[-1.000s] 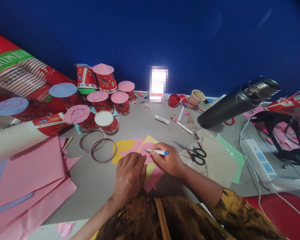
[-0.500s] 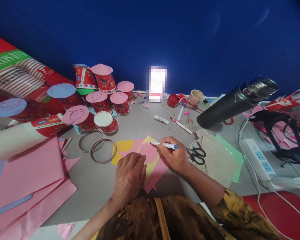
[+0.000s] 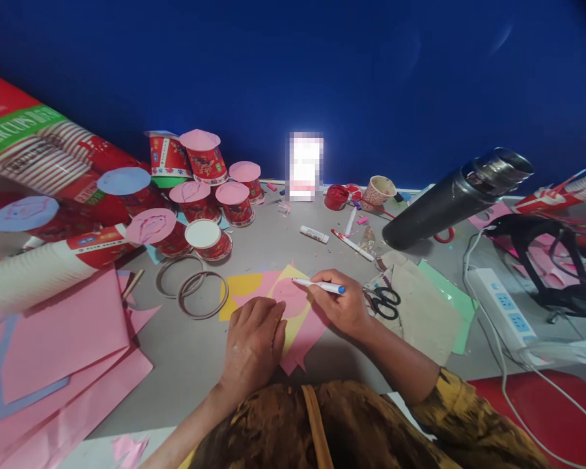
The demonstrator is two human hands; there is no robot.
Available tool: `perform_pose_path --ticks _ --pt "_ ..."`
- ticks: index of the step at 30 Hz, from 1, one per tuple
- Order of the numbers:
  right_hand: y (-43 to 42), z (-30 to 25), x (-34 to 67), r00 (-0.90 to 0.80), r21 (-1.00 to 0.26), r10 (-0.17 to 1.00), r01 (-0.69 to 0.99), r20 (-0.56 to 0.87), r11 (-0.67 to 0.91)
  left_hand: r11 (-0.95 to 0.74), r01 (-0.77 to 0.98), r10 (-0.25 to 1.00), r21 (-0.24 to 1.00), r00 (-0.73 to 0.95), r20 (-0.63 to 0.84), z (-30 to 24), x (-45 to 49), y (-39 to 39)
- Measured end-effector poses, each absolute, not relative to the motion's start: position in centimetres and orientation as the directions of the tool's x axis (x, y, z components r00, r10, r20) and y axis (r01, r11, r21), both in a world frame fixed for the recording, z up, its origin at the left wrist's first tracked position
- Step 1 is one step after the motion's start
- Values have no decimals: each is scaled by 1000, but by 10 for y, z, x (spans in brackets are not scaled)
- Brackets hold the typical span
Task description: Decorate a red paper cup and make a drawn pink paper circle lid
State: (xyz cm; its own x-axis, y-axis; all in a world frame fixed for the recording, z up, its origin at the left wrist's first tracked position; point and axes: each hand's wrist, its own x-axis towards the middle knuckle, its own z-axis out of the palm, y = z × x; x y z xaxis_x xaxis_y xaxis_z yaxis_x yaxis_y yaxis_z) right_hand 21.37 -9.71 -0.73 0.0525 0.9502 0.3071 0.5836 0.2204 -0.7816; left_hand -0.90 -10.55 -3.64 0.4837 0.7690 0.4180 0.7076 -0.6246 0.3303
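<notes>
My right hand (image 3: pixel 342 301) is closed around a white marker pen (image 3: pixel 325 285) with a blue end. The pen's tip touches or hovers just over a round pink paper piece (image 3: pixel 289 298) with faint lines on it. That piece lies on yellow paper (image 3: pixel 297 326), with more pink paper (image 3: pixel 312 331) beneath. My left hand (image 3: pixel 254 335) rests palm down on the lower left of these papers, fingers lying together and holding nothing. Black-handled scissors (image 3: pixel 387 303) lie right of my right hand, their blades partly hidden.
Two tape rings (image 3: pixel 202 296) lie left of the papers. Several red paper cups with paper discs (image 3: pixel 234 194) stand behind them. A glue stick (image 3: pixel 314 234), a black flask (image 3: pixel 439 207), a power strip (image 3: pixel 505 306) and stacked pink sheets (image 3: pixel 63 352) surround the work area.
The view has shifted slightly. Both hands keep nearly the same pose, and the pen's tip stays near the upper part of the pink circle.
</notes>
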Motion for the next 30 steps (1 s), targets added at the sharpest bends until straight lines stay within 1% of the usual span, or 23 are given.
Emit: perform_pose_path --ticks 6,9,16,23,30 --pt "-98 -17 206 -85 -710 892 575 443 407 -619 712 773 331 479 416 -37 -9 -106" --pt "-97 -19 204 -143 -686 870 561 471 464 -622 709 772 332 484 412 -38 -9 -106" --pt "-95 -22 202 -192 -695 881 551 433 462 -624 706 771 334 485 413 -37 -9 -106" --pt "-94 -25 201 -207 -680 878 564 431 468 -621 709 773 333 486 408 -36 -9 -106" --pt "-93 -25 201 -165 -672 886 596 434 440 -623 709 771 330 485 413 -36 -9 -106"
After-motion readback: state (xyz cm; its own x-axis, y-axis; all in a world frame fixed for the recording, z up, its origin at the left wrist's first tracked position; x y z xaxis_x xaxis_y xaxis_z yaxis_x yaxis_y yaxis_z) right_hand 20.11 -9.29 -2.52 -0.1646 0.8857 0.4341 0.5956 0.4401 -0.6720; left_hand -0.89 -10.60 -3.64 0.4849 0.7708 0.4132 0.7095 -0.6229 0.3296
